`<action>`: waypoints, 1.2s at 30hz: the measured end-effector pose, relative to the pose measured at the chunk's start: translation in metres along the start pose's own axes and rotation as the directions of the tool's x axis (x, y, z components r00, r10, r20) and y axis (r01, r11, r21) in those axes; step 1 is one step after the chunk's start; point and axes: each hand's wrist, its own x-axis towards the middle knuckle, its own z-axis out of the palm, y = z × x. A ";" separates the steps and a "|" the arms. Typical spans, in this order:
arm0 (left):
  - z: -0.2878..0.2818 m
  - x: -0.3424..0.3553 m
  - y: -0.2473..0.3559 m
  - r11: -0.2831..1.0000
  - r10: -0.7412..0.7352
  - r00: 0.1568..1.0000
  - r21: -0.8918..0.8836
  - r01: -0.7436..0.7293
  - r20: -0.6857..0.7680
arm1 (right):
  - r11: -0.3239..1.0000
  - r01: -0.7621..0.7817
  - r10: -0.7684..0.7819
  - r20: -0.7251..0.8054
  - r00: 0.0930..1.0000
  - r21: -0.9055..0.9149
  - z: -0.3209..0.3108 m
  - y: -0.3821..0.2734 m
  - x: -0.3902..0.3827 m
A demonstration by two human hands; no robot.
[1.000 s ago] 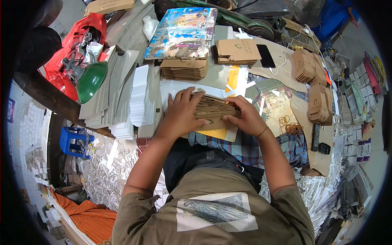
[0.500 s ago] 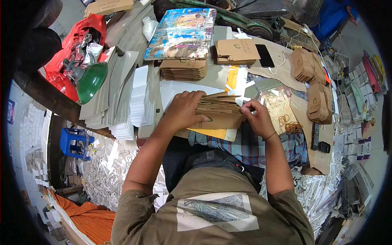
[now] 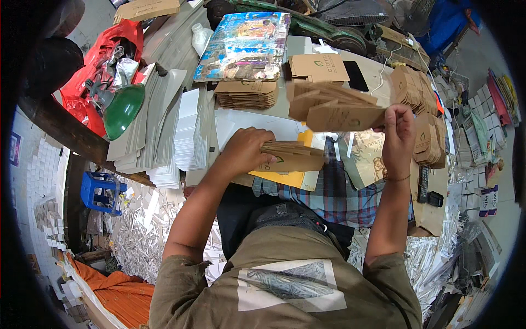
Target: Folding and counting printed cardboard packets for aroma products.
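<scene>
My left hand grips a stack of folded brown card pieces over a yellow sheet near the table's front. My right hand is raised to the right, gripping a loose, fanned bunch of the same brown pieces, blurred slightly, above the middle of the table. Just behind that bunch lie two more brown stacks. A checked cloth hangs under the papers at the front.
White card stacks and grey boards stand left, beside a green lamp shade and red bag. A painted board lies behind, near a phone. Bundled brown pieces and a remote are right. A blue stool stands below left.
My right hand has lifted part of the brown stack and moved it up and to the right. My left hand stays with the smaller remaining pile.
</scene>
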 end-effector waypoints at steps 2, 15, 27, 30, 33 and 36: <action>-0.002 -0.005 0.004 0.996 0.086 0.995 0.009 -0.087 0.041 | 0.994 0.047 -0.041 -0.062 0.997 0.097 0.009 0.001 0.010; -0.003 -0.017 0.036 0.998 0.006 0.982 -0.067 -0.018 -0.187 | 0.952 -0.303 0.240 0.501 0.832 0.047 0.077 0.098 -0.059; -0.006 0.024 0.008 0.934 0.102 0.994 0.348 -0.080 -0.045 | 0.972 0.043 0.138 0.704 0.697 -0.233 0.068 0.068 -0.057; -0.005 0.016 0.007 0.976 0.168 0.985 0.146 -0.161 -0.042 | 0.973 -0.055 0.182 0.597 0.781 -0.225 0.072 0.062 -0.064; -0.001 0.004 0.021 0.983 0.099 0.995 0.159 -0.097 -0.007 | 0.952 -0.233 0.304 0.509 0.805 -0.200 0.077 0.051 -0.072; -0.003 -0.002 0.031 0.986 0.030 0.999 0.163 -0.025 -0.034 | 0.935 0.044 0.162 0.535 0.829 -0.351 0.076 0.046 -0.070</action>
